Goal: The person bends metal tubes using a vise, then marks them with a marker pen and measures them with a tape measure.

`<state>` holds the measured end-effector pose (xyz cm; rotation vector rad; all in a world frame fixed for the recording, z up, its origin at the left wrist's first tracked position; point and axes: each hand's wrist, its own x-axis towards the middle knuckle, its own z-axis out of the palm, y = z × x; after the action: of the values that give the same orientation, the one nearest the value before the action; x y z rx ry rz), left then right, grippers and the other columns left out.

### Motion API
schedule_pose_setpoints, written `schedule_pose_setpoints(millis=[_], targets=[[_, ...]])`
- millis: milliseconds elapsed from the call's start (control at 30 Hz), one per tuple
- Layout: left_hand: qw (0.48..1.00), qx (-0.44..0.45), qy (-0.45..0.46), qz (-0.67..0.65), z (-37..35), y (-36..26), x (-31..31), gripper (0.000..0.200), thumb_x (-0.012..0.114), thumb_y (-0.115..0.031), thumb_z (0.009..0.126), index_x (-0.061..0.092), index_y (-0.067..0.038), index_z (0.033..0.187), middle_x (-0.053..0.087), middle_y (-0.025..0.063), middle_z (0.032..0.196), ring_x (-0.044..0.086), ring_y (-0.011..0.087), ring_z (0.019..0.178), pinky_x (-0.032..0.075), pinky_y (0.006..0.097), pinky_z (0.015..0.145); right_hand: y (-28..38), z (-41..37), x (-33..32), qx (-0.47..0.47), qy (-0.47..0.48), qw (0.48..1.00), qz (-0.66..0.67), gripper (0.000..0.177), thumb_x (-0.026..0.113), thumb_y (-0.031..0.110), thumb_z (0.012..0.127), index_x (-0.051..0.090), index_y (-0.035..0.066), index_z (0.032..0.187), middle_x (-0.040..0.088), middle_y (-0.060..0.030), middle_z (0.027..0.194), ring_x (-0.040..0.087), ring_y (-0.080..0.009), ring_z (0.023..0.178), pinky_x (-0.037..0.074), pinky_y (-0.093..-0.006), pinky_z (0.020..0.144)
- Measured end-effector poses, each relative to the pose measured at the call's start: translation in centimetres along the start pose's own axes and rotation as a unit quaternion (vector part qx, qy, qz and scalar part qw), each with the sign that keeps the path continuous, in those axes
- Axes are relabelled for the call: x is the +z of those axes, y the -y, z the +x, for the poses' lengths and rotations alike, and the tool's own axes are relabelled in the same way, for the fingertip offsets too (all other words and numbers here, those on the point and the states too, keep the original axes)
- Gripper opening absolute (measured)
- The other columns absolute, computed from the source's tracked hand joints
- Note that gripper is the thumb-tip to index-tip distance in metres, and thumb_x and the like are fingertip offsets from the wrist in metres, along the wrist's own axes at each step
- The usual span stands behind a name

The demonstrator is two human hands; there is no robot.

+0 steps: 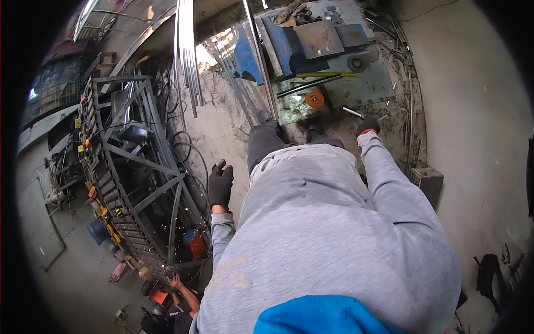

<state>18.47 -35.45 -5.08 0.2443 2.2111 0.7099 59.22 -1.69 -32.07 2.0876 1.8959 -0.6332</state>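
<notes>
My left hand [221, 186], in a dark glove, hangs at my left side beside the metal frame, its fingers loosely apart and nothing in them. On the right, my right hand [369, 126], gloved with a red cuff, is closed around a slim silvery rod-like tool [352, 112] that points up and left. Left of that tool, an orange tape measure [314, 98] lies on the glass-like sheet [378, 83] in front of my feet. Dark metal strips [308, 86] and a yellow strip [328, 74] lie just beyond it.
Blue metal pieces [245, 55] and rusty plates [319, 39] lie ahead. Long metal tubes [188, 50] extend from the top. A large metal frame [142, 161] stands left, with cables beside it. At lower left, a co-worker's arm [189, 295] is near flying sparks. A box-like block [427, 182] sits right.
</notes>
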Motion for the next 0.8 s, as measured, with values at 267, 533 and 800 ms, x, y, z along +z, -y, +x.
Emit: schedule_pose_setpoints(millis=[267,533,800], targets=[[0.995,-0.021,-0.006,-0.101,-2.5,0.9,2.1,0.053,0.064,-0.028,0.097,0.058,0.001,0.141,0.069,0.009,0.113,0.063,0.0122,0.081,0.051,0.0274,0.071,6.5,5.7,-2.2,-0.1,0.07,0.992,0.028,0.034,0.078,0.038,0.084,0.074,0.008,0.1,0.075,-0.019,0.101,0.072,-0.0397,0.094,0.058,-0.05,0.079],[0.989,-0.022,-0.044,-0.138,-2.7,1.3,2.5,0.051,0.064,-0.026,0.097,0.059,0.001,0.14,0.068,0.0072,0.106,0.063,0.012,0.081,0.052,0.0264,0.072,7.7,7.4,-0.5,-0.175,0.177,0.965,-0.082,0.024,0.07,0.028,0.089,0.073,0.01,0.103,0.074,-0.0176,0.103,0.072,-0.0374,0.094,0.058,-0.0487,0.079],[0.971,0.024,-0.084,-0.223,0.2,-1.1,3.4,0.046,0.063,-0.024,0.099,0.059,0.001,0.138,0.066,0.0035,0.095,0.063,0.0111,0.078,0.051,0.0259,0.069,5.5,-0.1,3.1,-0.364,-0.166,0.916,-0.03,0.008,0.061,0.013,0.091,0.069,0.01,0.089,0.07,-0.0198,0.092,0.071,-0.0391,0.086,0.054,-0.0508,0.068]])
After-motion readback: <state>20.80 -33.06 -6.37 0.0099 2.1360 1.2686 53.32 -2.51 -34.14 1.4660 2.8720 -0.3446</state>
